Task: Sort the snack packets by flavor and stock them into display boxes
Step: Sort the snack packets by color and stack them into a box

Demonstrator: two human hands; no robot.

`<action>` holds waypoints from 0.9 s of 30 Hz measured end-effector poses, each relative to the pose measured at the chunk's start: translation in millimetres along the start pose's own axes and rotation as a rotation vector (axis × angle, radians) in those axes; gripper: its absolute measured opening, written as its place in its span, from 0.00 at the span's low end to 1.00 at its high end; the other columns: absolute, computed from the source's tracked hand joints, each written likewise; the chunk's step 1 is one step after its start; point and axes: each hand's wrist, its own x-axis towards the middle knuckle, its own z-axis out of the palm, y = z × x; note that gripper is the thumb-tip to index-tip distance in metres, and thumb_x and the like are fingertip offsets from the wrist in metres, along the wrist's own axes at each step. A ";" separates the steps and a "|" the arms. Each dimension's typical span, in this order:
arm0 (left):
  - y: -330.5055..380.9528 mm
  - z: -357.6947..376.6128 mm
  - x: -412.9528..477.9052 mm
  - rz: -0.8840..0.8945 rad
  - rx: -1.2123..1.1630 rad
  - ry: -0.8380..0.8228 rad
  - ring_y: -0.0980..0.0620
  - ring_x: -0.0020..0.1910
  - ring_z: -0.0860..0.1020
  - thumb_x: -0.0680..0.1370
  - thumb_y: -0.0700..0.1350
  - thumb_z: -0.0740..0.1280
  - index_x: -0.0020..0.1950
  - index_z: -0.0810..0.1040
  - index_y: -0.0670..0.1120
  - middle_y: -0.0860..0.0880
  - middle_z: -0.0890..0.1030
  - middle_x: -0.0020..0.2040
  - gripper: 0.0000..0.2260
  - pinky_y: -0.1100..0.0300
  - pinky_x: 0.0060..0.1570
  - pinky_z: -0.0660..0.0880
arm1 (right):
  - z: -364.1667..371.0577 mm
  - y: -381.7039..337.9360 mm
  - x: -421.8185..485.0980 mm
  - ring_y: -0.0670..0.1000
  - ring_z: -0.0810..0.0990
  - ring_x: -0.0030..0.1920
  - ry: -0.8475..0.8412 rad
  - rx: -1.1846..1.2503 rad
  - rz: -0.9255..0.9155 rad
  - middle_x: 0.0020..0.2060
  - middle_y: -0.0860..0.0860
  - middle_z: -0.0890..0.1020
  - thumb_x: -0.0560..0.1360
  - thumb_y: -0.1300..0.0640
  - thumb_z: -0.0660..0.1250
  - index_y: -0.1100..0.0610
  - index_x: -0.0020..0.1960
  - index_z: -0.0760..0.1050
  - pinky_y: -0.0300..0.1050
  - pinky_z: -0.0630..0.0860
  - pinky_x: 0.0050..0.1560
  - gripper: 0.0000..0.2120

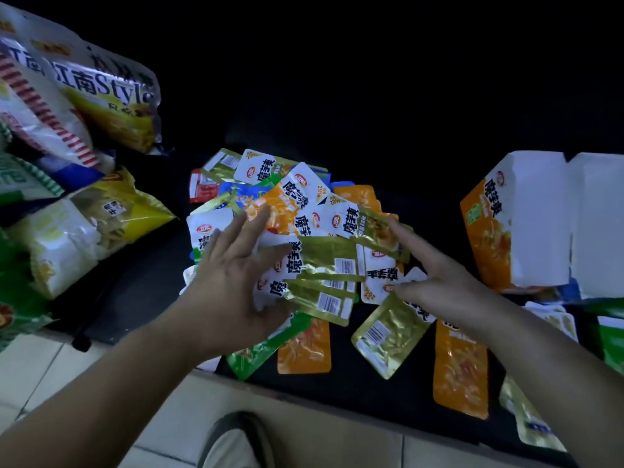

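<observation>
The left hand (229,282) lies just below the middle of the frame with its fingers straight and spread, resting flat on the near side of the pile of snack packets (290,204). Just right of its thumb is a fan of olive-gold packets (324,285) with their barcoded backs up. The right hand (439,282), to the right of centre, has its index finger and thumb stretched out and apart. The index tip touches a gold packet (378,231) and the thumb lies on a white-topped one, and neither hand is closed round anything. The pile sits in the middle of the frame on a black desk (354,390). The packets are small flat foil sachets, each with a white band bearing bold black characters and a red oval logo. Their bodies are orange, olive-gold, green, blue or red, all mixed and overlapping. Loose ones lie nearer the lower edge: an orange packet (304,346), a green packet (256,352), a tilted gold one (388,336) and a longer orange one (461,366). At the right stands a display box (516,224), white with an orange face and its flap open. Large snack bags (101,96) are heaped at the upper left, with a yellow bag (111,211) below them. Pale floor tiles (50,366) show at the lower left.
</observation>
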 end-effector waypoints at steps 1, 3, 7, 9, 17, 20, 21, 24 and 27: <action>7.8 -0.7 6.6 0.031 0.025 -0.067 0.45 0.84 0.41 0.68 0.68 0.67 0.79 0.63 0.64 0.52 0.46 0.85 0.39 0.35 0.79 0.46 | -2.6 4.7 -1.5 0.36 0.76 0.57 -0.003 0.009 0.000 0.61 0.23 0.67 0.79 0.69 0.67 0.18 0.72 0.54 0.40 0.83 0.47 0.49; 21.9 3.7 21.3 0.020 0.104 -0.234 0.48 0.84 0.42 0.69 0.67 0.70 0.82 0.55 0.64 0.55 0.46 0.85 0.44 0.40 0.81 0.44 | -4.1 10.5 -3.9 0.48 0.72 0.69 -0.003 0.016 0.003 0.53 0.20 0.67 0.77 0.73 0.66 0.20 0.73 0.54 0.54 0.80 0.61 0.51; 21.9 4.4 27.7 0.000 0.173 -0.191 0.43 0.70 0.74 0.66 0.62 0.75 0.77 0.71 0.56 0.52 0.75 0.74 0.40 0.40 0.65 0.75 | -6.4 12.4 -3.8 0.52 0.64 0.77 -0.008 0.037 -0.042 0.72 0.27 0.65 0.79 0.67 0.69 0.21 0.74 0.54 0.48 0.78 0.66 0.47; 13.0 6.9 24.4 0.061 0.184 -0.097 0.41 0.58 0.80 0.70 0.60 0.74 0.71 0.79 0.52 0.51 0.83 0.62 0.30 0.42 0.52 0.80 | -9.4 13.9 -3.3 0.46 0.56 0.81 -0.020 0.020 -0.060 0.79 0.34 0.58 0.79 0.60 0.72 0.24 0.75 0.56 0.40 0.69 0.66 0.42; 43.5 -8.6 11.7 0.055 0.134 0.325 0.43 0.40 0.84 0.82 0.50 0.65 0.69 0.80 0.49 0.47 0.87 0.47 0.17 0.54 0.35 0.79 | -33.3 20.1 -20.8 0.47 0.70 0.73 0.273 -0.124 -0.079 0.72 0.42 0.72 0.81 0.63 0.66 0.38 0.76 0.67 0.44 0.70 0.67 0.30; 75.3 -12.2 6.5 -0.237 -0.359 0.285 0.53 0.39 0.85 0.84 0.53 0.65 0.64 0.81 0.55 0.56 0.87 0.43 0.11 0.57 0.34 0.80 | -28.3 26.0 -25.4 0.53 0.73 0.68 0.286 -0.498 0.036 0.66 0.50 0.75 0.75 0.42 0.74 0.51 0.76 0.70 0.48 0.73 0.62 0.33; 86.1 -7.5 2.3 -0.374 -0.615 0.211 0.55 0.41 0.86 0.84 0.52 0.67 0.61 0.83 0.56 0.57 0.88 0.44 0.08 0.57 0.35 0.82 | -19.8 28.4 -25.8 0.55 0.71 0.68 0.266 -0.588 0.069 0.64 0.51 0.74 0.72 0.37 0.74 0.53 0.73 0.73 0.49 0.72 0.60 0.35; 109.9 10.8 -11.7 -0.595 -0.989 0.053 0.48 0.52 0.86 0.80 0.52 0.69 0.54 0.87 0.59 0.55 0.88 0.47 0.07 0.43 0.53 0.83 | 2.9 37.4 -22.2 0.54 0.66 0.62 0.301 -0.668 0.046 0.55 0.49 0.68 0.68 0.32 0.74 0.53 0.62 0.76 0.48 0.66 0.53 0.32; 114.0 24.0 -23.3 -0.662 -1.087 0.001 0.60 0.50 0.84 0.78 0.53 0.72 0.51 0.86 0.66 0.61 0.86 0.48 0.07 0.49 0.59 0.80 | 5.5 39.7 -17.6 0.52 0.64 0.54 0.410 -0.608 -0.017 0.52 0.47 0.67 0.65 0.35 0.79 0.51 0.55 0.74 0.50 0.67 0.53 0.29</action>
